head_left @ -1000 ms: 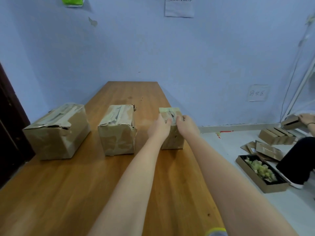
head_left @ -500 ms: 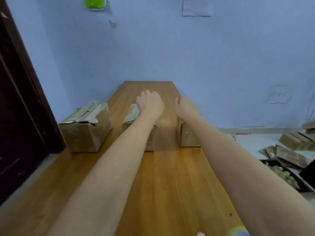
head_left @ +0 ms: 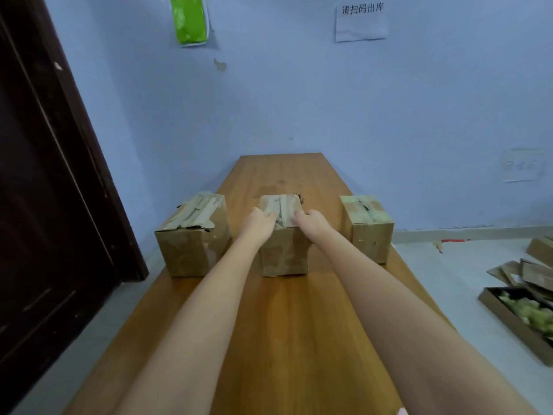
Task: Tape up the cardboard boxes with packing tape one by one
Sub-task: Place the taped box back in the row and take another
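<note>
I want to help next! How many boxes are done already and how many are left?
All three boxes already show tape strips on top, so I can't tell which are finished. Both hands, left hand and right hand, are on the middle box now. The left box and right box sit untouched. No tape roll is visible.

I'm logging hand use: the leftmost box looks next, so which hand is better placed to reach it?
Probably the left hand: it rests on the middle box's left top edge, nearest the leftmost box. The right hand would have to cross over.
</note>
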